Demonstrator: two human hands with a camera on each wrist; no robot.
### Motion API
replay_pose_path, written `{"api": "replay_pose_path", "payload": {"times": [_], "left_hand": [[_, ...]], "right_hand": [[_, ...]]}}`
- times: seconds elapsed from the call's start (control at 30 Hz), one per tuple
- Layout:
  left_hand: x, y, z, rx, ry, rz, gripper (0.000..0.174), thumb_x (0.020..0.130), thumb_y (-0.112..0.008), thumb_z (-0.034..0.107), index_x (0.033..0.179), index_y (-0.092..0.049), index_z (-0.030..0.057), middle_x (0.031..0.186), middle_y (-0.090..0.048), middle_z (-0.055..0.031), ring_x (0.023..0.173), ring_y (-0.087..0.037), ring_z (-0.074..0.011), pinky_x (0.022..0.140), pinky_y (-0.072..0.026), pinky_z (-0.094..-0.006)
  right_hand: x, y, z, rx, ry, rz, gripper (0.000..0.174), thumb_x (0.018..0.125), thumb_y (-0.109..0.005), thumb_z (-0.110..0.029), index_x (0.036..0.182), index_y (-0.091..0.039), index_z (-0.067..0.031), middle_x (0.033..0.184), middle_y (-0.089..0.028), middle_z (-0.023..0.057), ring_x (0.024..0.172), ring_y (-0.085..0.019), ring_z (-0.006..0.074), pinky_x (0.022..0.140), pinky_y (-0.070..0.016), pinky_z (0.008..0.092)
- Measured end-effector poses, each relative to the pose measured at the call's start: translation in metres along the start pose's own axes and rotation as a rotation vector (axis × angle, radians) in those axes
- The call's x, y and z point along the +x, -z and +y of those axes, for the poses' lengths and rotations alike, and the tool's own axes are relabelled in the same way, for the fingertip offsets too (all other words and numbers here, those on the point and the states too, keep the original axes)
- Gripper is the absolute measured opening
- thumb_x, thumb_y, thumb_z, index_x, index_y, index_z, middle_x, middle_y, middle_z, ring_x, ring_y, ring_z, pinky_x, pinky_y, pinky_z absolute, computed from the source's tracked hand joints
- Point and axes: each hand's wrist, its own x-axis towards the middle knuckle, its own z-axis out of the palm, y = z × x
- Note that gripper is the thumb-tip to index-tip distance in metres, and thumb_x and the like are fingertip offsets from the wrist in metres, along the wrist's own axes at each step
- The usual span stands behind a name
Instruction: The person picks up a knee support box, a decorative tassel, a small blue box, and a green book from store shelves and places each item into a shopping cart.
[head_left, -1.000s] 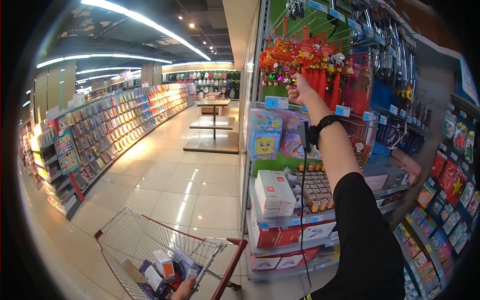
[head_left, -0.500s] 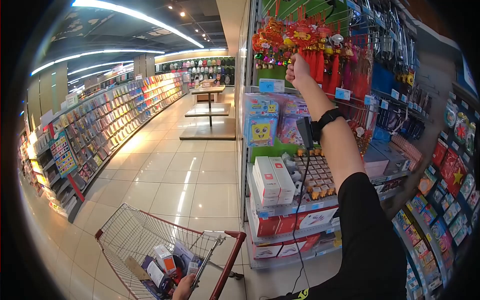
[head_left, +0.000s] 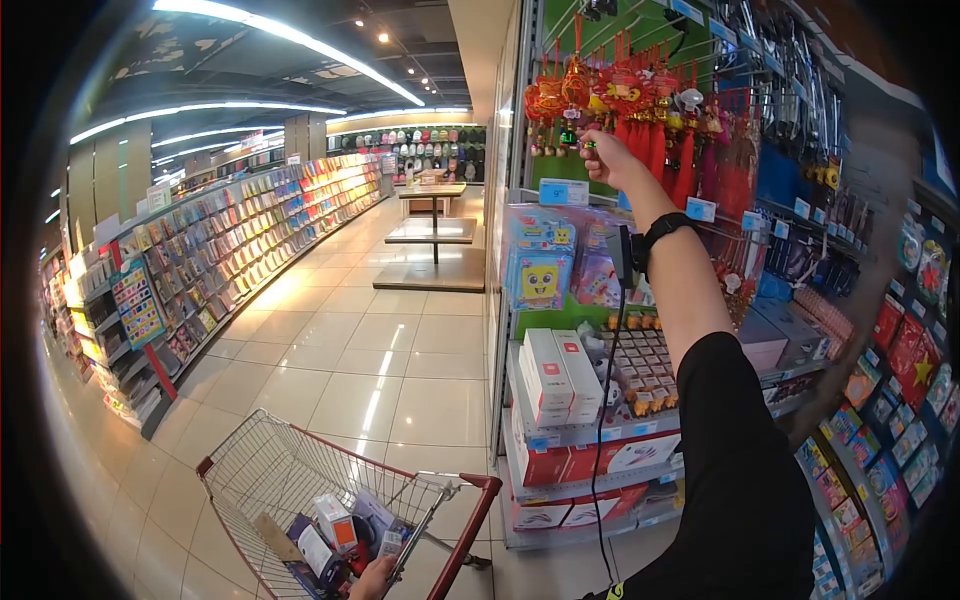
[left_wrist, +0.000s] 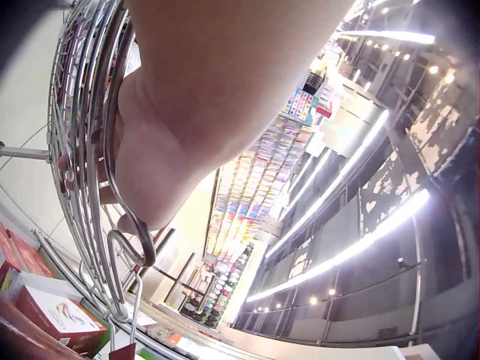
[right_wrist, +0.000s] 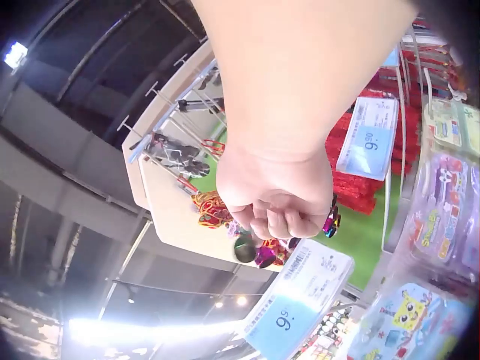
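Note:
My right hand (head_left: 608,160) reaches up to a row of hanging red and gold charms (head_left: 620,85) with tassels and small bells. Its fingers are curled and pinch a small shiny bell (right_wrist: 330,219) at the bottom of an orange charm (head_left: 575,82). Beside the fingers dangle a green bell (right_wrist: 244,247) and a purple one (right_wrist: 264,256). Low in the head view, my left hand (head_left: 372,580) grips the wire rim of a shopping cart (head_left: 290,425); in the left wrist view its fingers are partly hidden behind the metal wires (left_wrist: 94,142).
Boxes and packets (head_left: 335,522) lie in the cart. Under the charms hang price tags (head_left: 563,192) and SpongeBob packs (head_left: 540,275), above shelves with white boxes (head_left: 560,375). A tiered display table (head_left: 430,232) stands down the aisle, and a long card rack (head_left: 235,240) lines the left.
My right hand's fingers have moved from beside the charms to their bells, and one orange charm now hangs apart from the bunch. The left hand stays on the cart.

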Motion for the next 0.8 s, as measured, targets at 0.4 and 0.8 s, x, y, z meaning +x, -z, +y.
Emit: {"api": "replay_pose_path", "payload": {"times": [0.4,0.8], "left_hand": [[-0.003,0.001,0.010,0.101,0.029,-0.015,0.034,0.087,-0.045,0.021,0.108,-0.055,-0.0031,0.105,-0.059,-0.0104,0.097,-0.053,-0.0166,0.084,-0.0396,-0.0271],[-0.021,-0.006,0.029,0.216,-0.177,0.028,0.040,0.088,-0.044,0.033,0.101,-0.058,-0.0025,0.089,-0.060,-0.0070,0.084,-0.053,-0.0154,0.077,-0.0402,-0.0271]], "right_hand": [[0.019,-0.032,-0.003,0.188,0.262,0.194,0.017,0.080,-0.044,-0.021,0.078,-0.050,-0.0061,0.049,-0.029,-0.0047,0.035,-0.023,0.0075,0.034,-0.0184,0.0246],[-0.012,-0.037,0.014,0.237,0.684,0.382,0.018,0.083,-0.041,-0.015,0.073,-0.051,-0.0045,0.050,-0.035,-0.0041,0.039,-0.030,0.0069,0.037,-0.0213,0.0242]]}}
